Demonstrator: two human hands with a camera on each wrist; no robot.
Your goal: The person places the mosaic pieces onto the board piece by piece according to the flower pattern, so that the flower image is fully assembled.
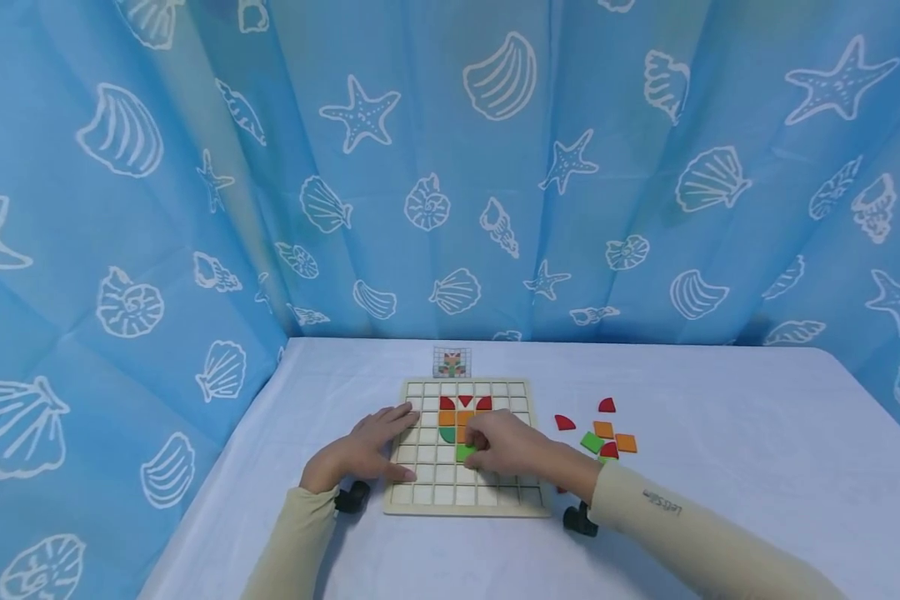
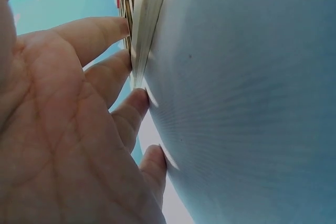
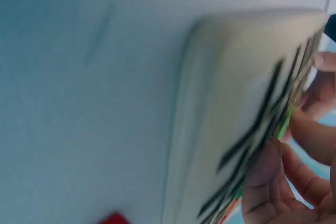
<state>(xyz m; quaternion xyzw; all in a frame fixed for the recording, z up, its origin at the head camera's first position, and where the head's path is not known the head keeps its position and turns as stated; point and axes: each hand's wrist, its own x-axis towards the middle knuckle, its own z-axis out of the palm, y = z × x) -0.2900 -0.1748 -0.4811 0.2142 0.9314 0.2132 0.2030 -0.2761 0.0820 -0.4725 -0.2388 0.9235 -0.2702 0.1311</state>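
Note:
A wooden grid board [image 1: 411, 500] lies on the table, partly filled with coloured tiles. Red quarter-rounds [image 1: 447, 403] and a red triangle [image 1: 465, 401] form its top row, with orange squares [image 1: 447, 418] and a green rounded tile [image 1: 447, 434] below. My right hand [image 1: 506, 444] is over the board's middle, thumb and finger at a light-green square tile [image 1: 465, 453]; the right wrist view shows the green tile [image 3: 285, 123] pinched between them. With fingers spread, my left hand [image 1: 363, 446] rests along the board's left edge, fingertips against its wooden side [image 2: 147, 24].
Right of the board lie loose tiles: red quarter-rounds [image 1: 564, 422], orange squares [image 1: 626, 442] and a green square [image 1: 592, 442]. A small pattern card [image 1: 452, 363] lies behind the board. A blue shell-print curtain [image 1: 450, 208] hangs behind the white table [image 1: 720, 433].

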